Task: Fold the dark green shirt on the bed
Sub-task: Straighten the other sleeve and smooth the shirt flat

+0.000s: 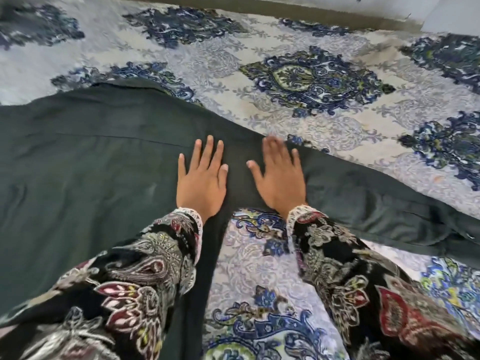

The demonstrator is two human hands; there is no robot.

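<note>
Dark green shirt spread across left and centre of frame on patterned bedspread, left hand flat on it, fingers straight and slightly spread, right hand flat beside it, fingers spread, tips blurred

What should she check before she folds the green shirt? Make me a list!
1. Left hand flat on the dark green shirt: ok.
2. Right hand flat on the shirt: ok.
3. Shirt spread out on the bedspread: ok.
4. Cloth smooth: not ok, creases at the right end.
5. Whole shirt in view: not ok, it runs off the left edge.
6. Buttons done up: cannot tell.
</note>
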